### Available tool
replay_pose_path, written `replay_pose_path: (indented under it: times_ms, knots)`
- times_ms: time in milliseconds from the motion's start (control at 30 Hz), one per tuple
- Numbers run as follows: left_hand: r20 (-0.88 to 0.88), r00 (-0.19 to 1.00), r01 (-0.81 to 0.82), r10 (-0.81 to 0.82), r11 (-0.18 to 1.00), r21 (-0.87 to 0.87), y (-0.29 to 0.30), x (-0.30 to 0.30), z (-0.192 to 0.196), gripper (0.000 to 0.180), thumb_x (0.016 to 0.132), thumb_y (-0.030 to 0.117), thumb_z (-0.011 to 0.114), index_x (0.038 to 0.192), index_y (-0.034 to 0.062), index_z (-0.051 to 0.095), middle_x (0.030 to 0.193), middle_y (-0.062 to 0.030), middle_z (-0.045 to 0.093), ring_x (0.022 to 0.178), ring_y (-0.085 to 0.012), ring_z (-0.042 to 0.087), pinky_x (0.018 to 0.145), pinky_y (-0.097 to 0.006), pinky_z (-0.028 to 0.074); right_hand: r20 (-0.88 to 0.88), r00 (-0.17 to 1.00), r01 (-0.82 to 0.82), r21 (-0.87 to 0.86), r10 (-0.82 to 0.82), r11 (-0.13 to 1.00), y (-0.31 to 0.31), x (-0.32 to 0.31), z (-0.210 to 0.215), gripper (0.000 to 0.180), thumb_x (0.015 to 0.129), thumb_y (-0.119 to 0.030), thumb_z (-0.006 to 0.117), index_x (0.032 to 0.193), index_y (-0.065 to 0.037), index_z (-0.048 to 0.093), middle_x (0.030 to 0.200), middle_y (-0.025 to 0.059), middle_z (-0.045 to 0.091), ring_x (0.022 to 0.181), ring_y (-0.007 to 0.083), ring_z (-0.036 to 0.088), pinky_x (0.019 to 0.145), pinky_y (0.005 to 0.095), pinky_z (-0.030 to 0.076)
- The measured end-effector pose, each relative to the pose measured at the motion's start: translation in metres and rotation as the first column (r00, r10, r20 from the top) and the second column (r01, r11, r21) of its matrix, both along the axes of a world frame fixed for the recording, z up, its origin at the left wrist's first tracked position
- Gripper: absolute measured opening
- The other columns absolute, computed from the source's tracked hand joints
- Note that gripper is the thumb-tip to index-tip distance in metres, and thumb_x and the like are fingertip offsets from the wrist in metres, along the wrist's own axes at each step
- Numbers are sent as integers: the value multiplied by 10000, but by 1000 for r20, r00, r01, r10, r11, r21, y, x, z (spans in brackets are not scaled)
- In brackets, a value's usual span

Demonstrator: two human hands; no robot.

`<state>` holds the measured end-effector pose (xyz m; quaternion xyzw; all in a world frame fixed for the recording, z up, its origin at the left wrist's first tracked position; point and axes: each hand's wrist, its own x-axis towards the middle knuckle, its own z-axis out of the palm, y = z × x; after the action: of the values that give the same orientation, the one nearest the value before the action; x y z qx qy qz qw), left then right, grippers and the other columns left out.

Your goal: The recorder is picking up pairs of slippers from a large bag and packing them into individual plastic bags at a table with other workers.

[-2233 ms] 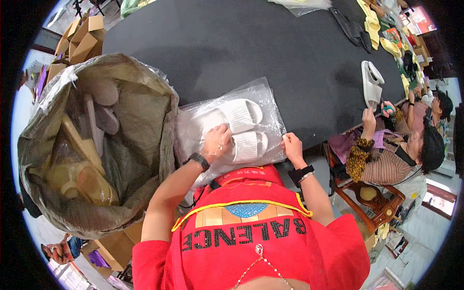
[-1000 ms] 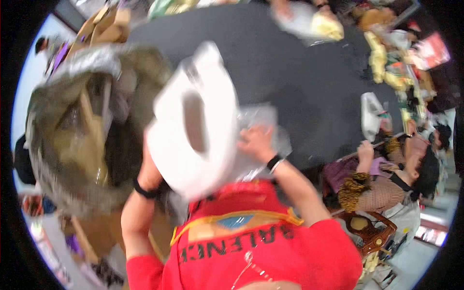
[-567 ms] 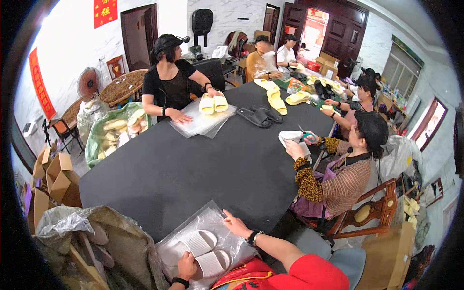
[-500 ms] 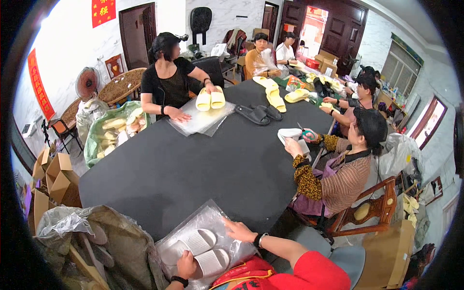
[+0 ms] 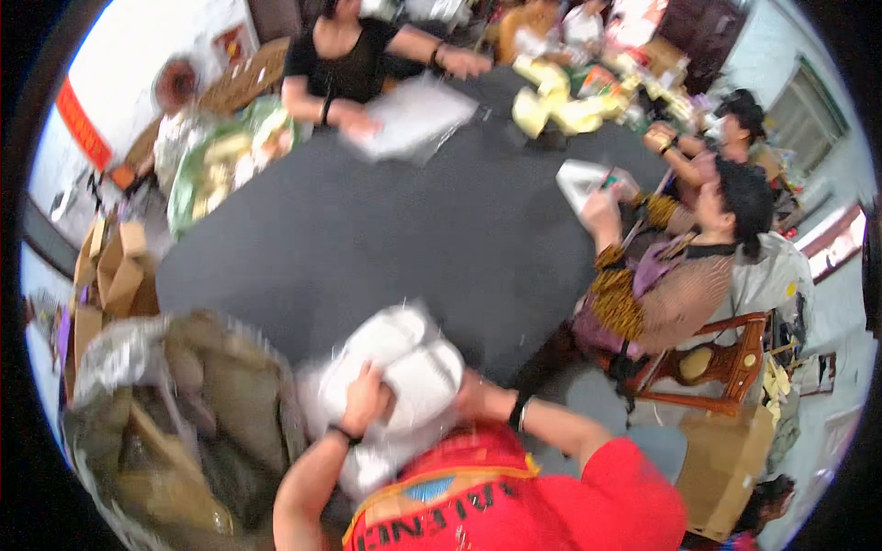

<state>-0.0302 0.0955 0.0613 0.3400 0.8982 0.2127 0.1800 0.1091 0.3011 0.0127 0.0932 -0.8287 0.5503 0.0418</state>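
A pair of white slippers [image 5: 415, 375] is raised over the near edge of the dark table, soles facing away from me as far as the blur shows. My left hand [image 5: 369, 400] is closed on their left side, thumb up. At their right edge sits my right hand [image 5: 474, 397], its fingers smeared by motion and partly hidden. Clear plastic [image 5: 372, 466] hangs below the slippers, by my red shirt. Whether the bag wraps the slippers fully, I cannot tell.
A large sack [image 5: 266, 386] stands open at my left, with cartons [image 5: 124, 271] beyond. Across the dark table [image 5: 367, 239], a person touches flat plastic bags [image 5: 418, 119]. Yellow slippers [image 5: 560, 106] lie farther back. At the right, a co-worker holds a white item [image 5: 581, 184].
The slippers have been lifted off the flat bag and tipped up. My right hand has moved from the bag's far edge to the slippers' right side. The whole view has shifted downward.
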Motion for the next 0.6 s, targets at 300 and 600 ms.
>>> replay_pose_path:
  times_ms: [300, 600]
  knots:
    - [-57, 994, -97, 93, 992, -81, 22, -38, -39, 199, 722, 70, 504, 909, 2, 501, 1018, -191, 496, 771, -392, 567, 686, -480, 455, -6, 972, -134, 804, 233, 579, 24, 55, -6, 151, 712, -189, 583, 850, -133, 556, 1177, 55, 477, 1192, 215, 384, 949, 585, 242]
    - [-26, 999, -35, 33, 996, -79, 10, -29, -45, 329, 702, 75, 515, 1028, 41, 482, 1046, -196, 487, 789, -395, 557, 698, -489, 447, -177, 981, 64, 686, 81, 725, -20, 21, -2, 175, 765, -283, 534, 874, -146, 540, 948, 56, 509, 936, 225, 488, 758, 464, 359]
